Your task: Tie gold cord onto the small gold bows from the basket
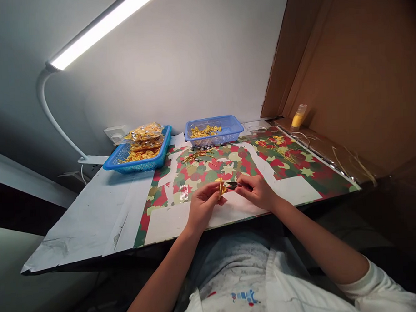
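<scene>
Near the table's front edge, my left hand [204,202] pinches a small gold bow [222,187] between thumb and fingers. Just to the right of it, my right hand [259,192] is closed around a small dark pointed tool [232,185]. The tool's tip points left and reaches the bow's right side; whether it touches cannot be told. The tool's handles are mostly hidden in my fingers. Behind the hands, thin gold ties [199,156] lie on the patterned table covering [229,166].
A blue basket [136,165] with bagged gold pieces stands at the back left. A lighter blue basket [214,138] holds gold bows. Gold strands [279,149] lie at the right, near a yellow-filled bottle [298,117]. A lit lamp [103,32] hangs above.
</scene>
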The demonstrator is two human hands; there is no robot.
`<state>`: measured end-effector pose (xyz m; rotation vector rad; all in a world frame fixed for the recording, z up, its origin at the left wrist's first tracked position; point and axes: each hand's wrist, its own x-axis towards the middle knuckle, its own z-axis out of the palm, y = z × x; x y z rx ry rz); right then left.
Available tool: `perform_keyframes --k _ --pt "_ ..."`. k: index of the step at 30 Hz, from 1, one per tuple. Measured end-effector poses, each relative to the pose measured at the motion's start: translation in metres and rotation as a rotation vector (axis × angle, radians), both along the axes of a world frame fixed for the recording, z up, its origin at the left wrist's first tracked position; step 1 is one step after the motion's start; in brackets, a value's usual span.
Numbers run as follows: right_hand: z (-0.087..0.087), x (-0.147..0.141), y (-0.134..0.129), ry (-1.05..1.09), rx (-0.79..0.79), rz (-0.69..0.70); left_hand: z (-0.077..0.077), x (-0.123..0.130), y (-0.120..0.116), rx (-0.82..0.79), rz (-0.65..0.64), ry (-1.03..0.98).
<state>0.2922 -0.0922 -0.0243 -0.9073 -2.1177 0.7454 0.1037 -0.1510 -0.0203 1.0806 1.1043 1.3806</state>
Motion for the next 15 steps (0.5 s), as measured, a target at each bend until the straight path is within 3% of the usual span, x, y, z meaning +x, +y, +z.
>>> perform_keyframes --k 9,15 --pt "0.0004 -0.0003 -0.0068 -0.052 0.382 -0.053 -0.0026 0.0027 -0.004 0.048 0.018 0.095" --pt "0.0016 0.007 -0.0057 -0.056 0.45 -0.02 -0.005 0.0034 -0.0046 0.099 0.036 0.189"
